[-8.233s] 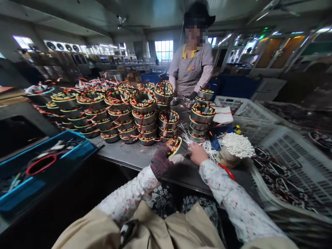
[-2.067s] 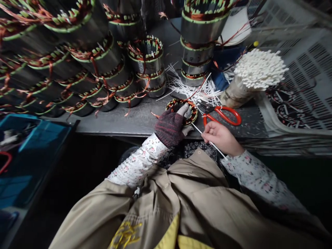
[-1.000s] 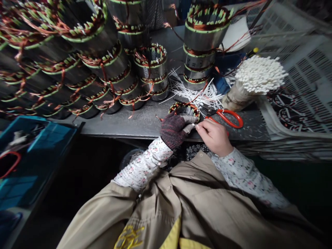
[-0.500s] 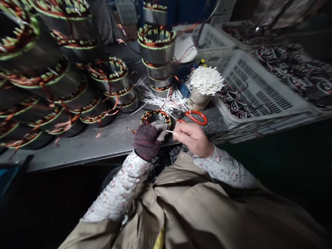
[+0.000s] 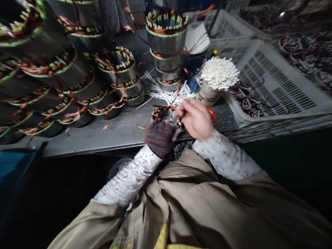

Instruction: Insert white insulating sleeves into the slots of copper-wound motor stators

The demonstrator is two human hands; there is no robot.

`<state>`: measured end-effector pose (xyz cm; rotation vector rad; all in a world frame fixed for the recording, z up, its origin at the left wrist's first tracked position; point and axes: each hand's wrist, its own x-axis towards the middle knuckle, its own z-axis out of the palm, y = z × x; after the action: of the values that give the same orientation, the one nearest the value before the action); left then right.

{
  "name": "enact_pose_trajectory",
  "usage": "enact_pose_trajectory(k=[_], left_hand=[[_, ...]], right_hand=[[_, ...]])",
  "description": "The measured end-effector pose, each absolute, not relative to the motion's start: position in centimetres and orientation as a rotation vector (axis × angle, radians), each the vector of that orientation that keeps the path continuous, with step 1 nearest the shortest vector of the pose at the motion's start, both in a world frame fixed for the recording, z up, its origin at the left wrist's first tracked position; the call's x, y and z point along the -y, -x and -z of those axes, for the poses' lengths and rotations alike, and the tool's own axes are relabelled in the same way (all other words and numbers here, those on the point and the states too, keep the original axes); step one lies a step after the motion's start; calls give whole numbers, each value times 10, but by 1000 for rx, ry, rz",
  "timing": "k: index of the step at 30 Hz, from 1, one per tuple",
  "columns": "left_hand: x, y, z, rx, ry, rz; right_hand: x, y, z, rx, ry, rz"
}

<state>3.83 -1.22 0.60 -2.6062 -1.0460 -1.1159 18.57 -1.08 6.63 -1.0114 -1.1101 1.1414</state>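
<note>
My left hand (image 5: pixel 160 135), in a dark knitted glove, is closed on the near side of a small wound stator (image 5: pixel 161 112) with copper coils that lies on the grey bench (image 5: pixel 116 133). My bare right hand (image 5: pixel 195 117) is closed in a pinch right beside it, at the stator's right rim; what the fingers pinch is hidden. Red-handled scissors (image 5: pixel 213 114) lie just behind my right hand, mostly covered by it. Loose white sleeve pieces (image 5: pixel 166 91) are scattered behind the stator.
Stacks of wound stators (image 5: pixel 77 79) crowd the bench's left and back, with one tall stack (image 5: pixel 167 48) behind the work. A bundle of white sticks (image 5: pixel 219 74) stands at the right. Grey slotted crates (image 5: pixel 269 83) hold more windings. A blue bin (image 5: pixel 12 166) sits low left.
My right hand has moved forward over the stator's right rim and covers the scissors. The thin white sleeve that stuck out of its fingers no longer shows. The view shifted slightly.
</note>
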Motion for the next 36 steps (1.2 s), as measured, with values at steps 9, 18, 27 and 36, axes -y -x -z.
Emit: enact_pose_trajectory(k=[9,18,27,36], left_hand=[[1,5,-32,942,2683,812],[-31,1,-66,883,2940,120],[-36,15,-65,317,2983,565],[-23,-9,-25,716,2938,592]], right_hand=[[34,-193,-31,1669,1192,-161],[42,-200,-5,2046,1240,-41],[12,-265,-34,1092,1364,63],[-22,-321,-27,1277,1558,597]])
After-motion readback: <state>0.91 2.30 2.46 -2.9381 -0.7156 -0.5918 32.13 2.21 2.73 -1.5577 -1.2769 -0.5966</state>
